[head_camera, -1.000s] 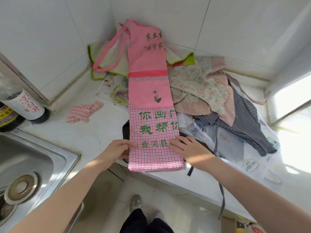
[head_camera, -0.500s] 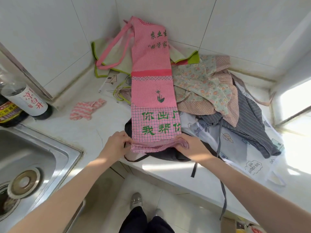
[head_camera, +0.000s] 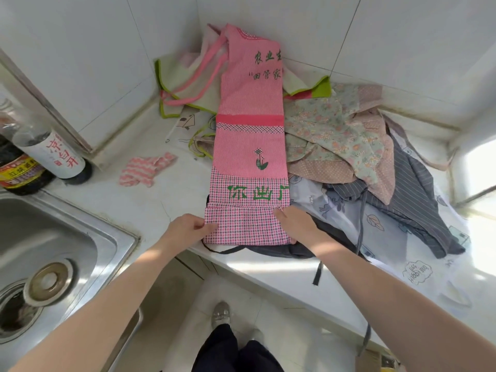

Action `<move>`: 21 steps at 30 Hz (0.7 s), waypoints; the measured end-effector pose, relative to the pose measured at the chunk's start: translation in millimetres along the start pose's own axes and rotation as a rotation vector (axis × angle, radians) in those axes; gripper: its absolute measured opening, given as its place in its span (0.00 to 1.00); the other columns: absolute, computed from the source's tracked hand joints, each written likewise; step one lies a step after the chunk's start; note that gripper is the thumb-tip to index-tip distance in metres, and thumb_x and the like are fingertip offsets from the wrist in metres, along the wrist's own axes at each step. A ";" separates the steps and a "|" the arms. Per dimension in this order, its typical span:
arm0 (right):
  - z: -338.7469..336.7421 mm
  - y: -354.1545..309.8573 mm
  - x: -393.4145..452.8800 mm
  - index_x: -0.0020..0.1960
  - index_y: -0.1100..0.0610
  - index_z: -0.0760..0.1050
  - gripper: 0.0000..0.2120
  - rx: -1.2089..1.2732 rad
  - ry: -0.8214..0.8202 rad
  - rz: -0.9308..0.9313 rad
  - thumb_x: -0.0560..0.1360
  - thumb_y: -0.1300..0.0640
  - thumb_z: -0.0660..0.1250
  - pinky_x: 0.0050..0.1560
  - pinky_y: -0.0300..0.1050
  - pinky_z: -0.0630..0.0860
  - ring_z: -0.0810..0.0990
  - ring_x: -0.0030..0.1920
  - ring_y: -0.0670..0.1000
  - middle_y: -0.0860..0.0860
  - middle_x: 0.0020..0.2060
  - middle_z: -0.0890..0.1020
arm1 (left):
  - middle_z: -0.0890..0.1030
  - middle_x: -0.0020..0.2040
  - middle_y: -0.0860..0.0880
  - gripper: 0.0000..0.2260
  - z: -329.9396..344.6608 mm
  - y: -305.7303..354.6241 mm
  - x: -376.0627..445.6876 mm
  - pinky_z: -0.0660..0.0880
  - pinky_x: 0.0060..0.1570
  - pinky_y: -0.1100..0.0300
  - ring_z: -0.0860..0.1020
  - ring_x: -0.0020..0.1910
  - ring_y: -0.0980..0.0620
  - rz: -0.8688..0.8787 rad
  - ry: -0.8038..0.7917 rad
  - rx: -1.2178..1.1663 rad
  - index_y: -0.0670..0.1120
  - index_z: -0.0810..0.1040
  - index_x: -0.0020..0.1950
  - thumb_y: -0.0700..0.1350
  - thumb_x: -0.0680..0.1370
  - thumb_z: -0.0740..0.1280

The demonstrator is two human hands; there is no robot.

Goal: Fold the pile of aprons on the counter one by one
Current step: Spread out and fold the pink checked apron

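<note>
Pink apron (head_camera: 251, 146) hem folded up | left hand (head_camera: 185, 229), right hand (head_camera: 296, 224) fingers pinch fold's side edges

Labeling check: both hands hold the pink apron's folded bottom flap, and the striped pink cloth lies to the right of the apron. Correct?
Not quite. The head view shows the striped pink cloth lying left of the pink apron, toward the sink. The left hand and right hand do hold the folded flap.
</note>
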State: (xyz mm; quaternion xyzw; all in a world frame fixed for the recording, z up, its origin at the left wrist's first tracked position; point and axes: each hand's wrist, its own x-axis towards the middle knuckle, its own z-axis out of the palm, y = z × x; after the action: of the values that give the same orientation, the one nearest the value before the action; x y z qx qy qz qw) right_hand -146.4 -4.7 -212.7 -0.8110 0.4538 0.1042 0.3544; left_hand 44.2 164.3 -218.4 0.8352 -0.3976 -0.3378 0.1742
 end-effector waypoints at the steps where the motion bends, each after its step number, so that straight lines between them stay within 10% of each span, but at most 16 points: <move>1: 0.2 -0.5 2.5 0.32 0.56 0.59 0.22 -0.002 0.000 0.024 0.83 0.49 0.49 0.29 0.41 0.62 0.69 0.27 0.49 0.50 0.26 0.67 | 0.70 0.27 0.49 0.22 -1.1 -0.2 0.2 0.61 0.33 0.60 0.69 0.29 0.50 -0.007 0.009 0.036 0.43 0.70 0.30 0.56 0.78 0.61; 7: 2.9 -5.0 8.8 0.32 0.56 0.61 0.22 0.012 0.002 0.120 0.83 0.49 0.48 0.40 0.45 0.72 0.71 0.27 0.51 0.51 0.27 0.68 | 0.67 0.25 0.53 0.25 -4.9 16.5 -3.1 0.65 0.42 0.57 0.68 0.27 0.55 0.002 0.200 0.350 0.47 0.62 0.27 0.58 0.80 0.54; 11: 3.8 -4.7 9.8 0.33 0.55 0.62 0.22 -0.007 0.015 0.119 0.83 0.48 0.47 0.45 0.46 0.73 0.70 0.28 0.50 0.51 0.28 0.68 | 0.79 0.42 0.46 0.16 3.1 26.4 -0.5 0.71 0.48 0.51 0.76 0.44 0.45 0.281 0.553 0.461 0.43 0.75 0.44 0.54 0.79 0.58; 16: -1.5 -8.9 13.1 0.43 0.60 0.69 0.22 0.062 -0.042 0.194 0.82 0.46 0.46 0.39 0.48 0.76 0.76 0.27 0.53 0.53 0.30 0.71 | 0.49 0.78 0.53 0.43 31.2 48.4 5.8 0.48 0.73 0.50 0.49 0.76 0.50 0.461 -0.095 0.576 0.51 0.51 0.77 0.72 0.68 0.33; 21: -5.2 -4.3 2.4 0.39 0.59 0.68 0.19 -0.063 0.169 0.089 0.82 0.49 0.50 0.40 0.48 0.73 0.79 0.42 0.58 0.52 0.33 0.73 | 0.48 0.78 0.55 0.47 43.7 36.0 20.7 0.46 0.73 0.52 0.49 0.76 0.53 0.464 -0.086 0.641 0.53 0.48 0.78 0.69 0.63 0.21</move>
State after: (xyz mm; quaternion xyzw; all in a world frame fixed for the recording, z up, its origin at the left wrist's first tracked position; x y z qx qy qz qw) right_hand -142.4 -8.3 -208.0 -0.8066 0.5142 0.0652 0.2840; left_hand 3.2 124.7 -238.2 0.7203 -0.6679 -0.1828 -0.0404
